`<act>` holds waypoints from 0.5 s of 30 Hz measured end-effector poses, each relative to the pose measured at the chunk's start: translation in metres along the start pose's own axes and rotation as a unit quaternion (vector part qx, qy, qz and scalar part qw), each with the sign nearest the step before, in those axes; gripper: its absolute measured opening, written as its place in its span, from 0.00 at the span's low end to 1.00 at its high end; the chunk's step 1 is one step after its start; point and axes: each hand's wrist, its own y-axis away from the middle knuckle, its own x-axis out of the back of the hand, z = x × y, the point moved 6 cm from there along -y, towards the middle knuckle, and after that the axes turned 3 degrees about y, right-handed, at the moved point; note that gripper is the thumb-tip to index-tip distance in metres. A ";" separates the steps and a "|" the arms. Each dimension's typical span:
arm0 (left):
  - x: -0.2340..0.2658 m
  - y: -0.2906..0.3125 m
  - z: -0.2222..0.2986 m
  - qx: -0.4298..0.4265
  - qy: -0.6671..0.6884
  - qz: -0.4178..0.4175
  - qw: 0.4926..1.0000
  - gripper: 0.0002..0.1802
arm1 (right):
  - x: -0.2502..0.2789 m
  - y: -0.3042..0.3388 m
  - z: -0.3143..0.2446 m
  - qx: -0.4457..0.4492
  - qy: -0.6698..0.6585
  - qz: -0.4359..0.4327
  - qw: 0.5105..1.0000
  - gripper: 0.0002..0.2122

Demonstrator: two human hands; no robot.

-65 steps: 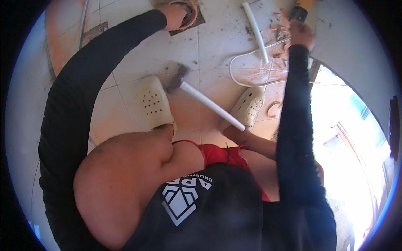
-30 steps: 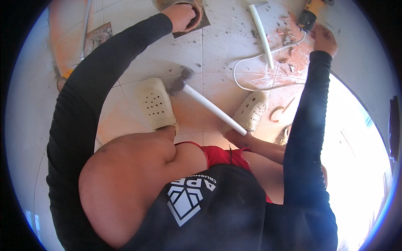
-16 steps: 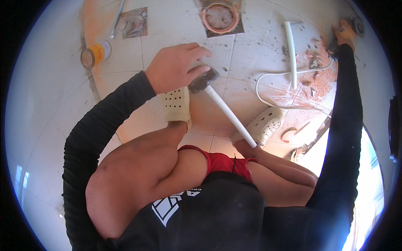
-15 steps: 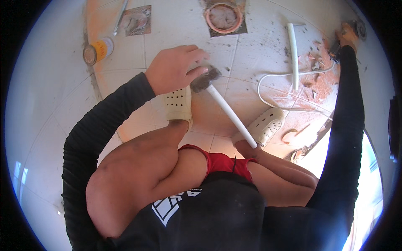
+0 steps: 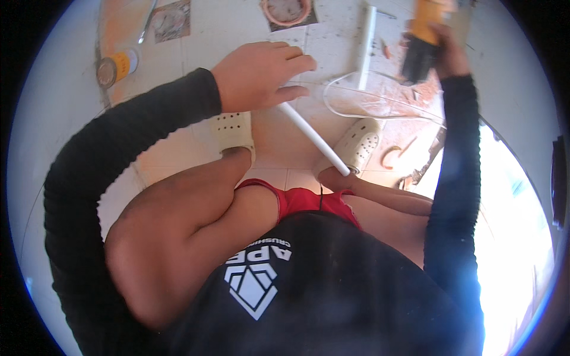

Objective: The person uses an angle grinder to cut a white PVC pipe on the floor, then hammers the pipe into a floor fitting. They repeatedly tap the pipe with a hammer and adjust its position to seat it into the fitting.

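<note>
My right hand (image 5: 454,58) is raised at the upper right, closed around a yellow and black power tool, by its look an angle grinder (image 5: 420,59), smeared by motion. My left hand (image 5: 258,74) is stretched out at the upper middle with its fingers apart and holds nothing. Under it lies a hammer with a white handle (image 5: 314,139), its head hidden by the hand. The handle slants down to my right foot, which wears a cream clog (image 5: 359,142).
A white tube (image 5: 366,50) and a white cord (image 5: 344,113) lie by reddish rubble (image 5: 409,98) at the right. A tin (image 5: 117,66) rests on its side at the left. A round pipe opening (image 5: 287,9) and a square cutout (image 5: 172,22) break the tiles.
My right hand has lifted the angle grinder off the floor at the far right and brought it leftward. My left hand has shifted over the hammer's head. The view has tilted slightly.
</note>
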 end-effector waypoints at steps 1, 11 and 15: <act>-0.003 -0.010 0.008 -0.025 0.008 0.038 0.999 0.19 | -0.024 0.000 0.002 0.042 0.090 0.027 0.995 0.22; -0.061 -0.017 -0.075 0.086 -0.084 0.019 0.993 0.13 | -0.159 0.061 0.019 0.083 0.103 0.052 0.990 0.29; -0.054 -0.040 -0.156 0.095 -0.100 0.035 0.990 0.11 | -0.136 0.090 0.010 0.033 0.121 0.101 0.987 0.25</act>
